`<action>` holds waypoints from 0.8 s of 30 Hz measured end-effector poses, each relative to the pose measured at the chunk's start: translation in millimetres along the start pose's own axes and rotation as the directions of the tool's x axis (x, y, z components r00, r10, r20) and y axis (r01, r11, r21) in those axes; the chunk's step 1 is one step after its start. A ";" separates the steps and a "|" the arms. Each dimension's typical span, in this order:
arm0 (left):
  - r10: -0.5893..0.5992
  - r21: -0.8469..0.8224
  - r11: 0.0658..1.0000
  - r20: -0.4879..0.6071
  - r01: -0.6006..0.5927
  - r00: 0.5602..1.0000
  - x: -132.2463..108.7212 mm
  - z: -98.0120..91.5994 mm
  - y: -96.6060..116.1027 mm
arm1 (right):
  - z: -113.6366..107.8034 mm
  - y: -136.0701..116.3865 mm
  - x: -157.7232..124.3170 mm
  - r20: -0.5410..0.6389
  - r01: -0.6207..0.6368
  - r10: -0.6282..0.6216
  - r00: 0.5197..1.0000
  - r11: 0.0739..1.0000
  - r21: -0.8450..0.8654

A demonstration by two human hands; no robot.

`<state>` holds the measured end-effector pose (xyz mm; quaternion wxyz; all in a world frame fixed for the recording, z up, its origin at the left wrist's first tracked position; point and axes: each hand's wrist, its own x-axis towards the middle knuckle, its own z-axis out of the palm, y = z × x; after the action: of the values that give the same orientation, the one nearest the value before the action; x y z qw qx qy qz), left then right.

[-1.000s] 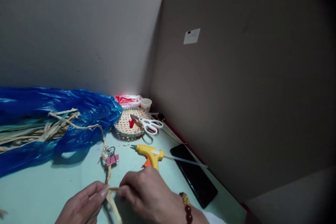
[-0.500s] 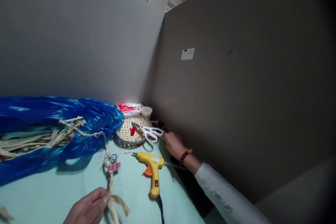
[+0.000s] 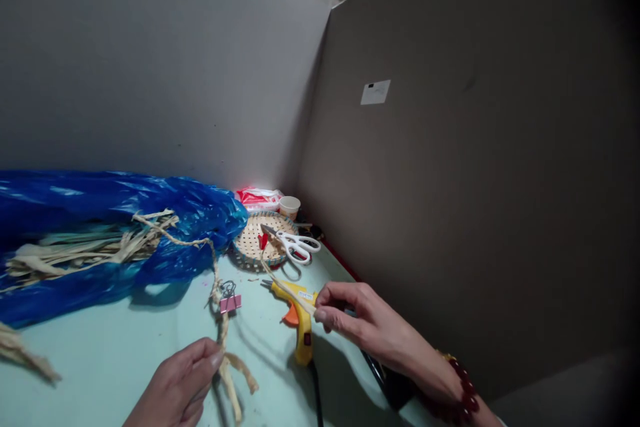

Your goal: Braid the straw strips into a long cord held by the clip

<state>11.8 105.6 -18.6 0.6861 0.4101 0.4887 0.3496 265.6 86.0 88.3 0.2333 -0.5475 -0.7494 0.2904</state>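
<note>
Back from the scissors [image 3: 296,245], right hand [image 3: 365,327] pinches a straw strip [image 3: 285,287] by its end (left hand [image 3: 177,393] pinches braid [image 3: 223,333]).

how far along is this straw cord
Done: a twisted cord runs from the blue bag to the pink binder clip clamped on it. In hand: the left hand pinches the cord below the clip; the right hand pinches a thin strip above the glue gun. Left: loose ends splay unplaited by the left hand, and many strips lie in the bag.

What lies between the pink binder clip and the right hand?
The yellow plastic glue gun, lying on the table; the head view shows it.
</note>
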 end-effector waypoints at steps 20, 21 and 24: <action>-0.072 -0.053 0.996 0.021 0.073 0.997 -7.2 -2.6 6.1 | 70.2 -2.2 34.3 0.109 0.004 -0.020 0.994 0.990 0.144; -0.077 -0.055 0.996 0.013 0.077 0.997 -7.5 -2.2 6.6 | 69.6 0.3 33.8 0.106 0.005 -0.021 0.994 0.989 0.146; -0.105 -0.060 0.993 -0.011 0.104 0.994 -8.3 -1.0 8.2 | 69.7 3.5 30.5 0.033 0.034 -0.038 0.999 0.993 0.114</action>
<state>7.8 101.9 -8.1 0.7121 0.3610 0.5036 0.3302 212.6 103.5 36.5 0.2560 -0.5146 -0.7453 0.3378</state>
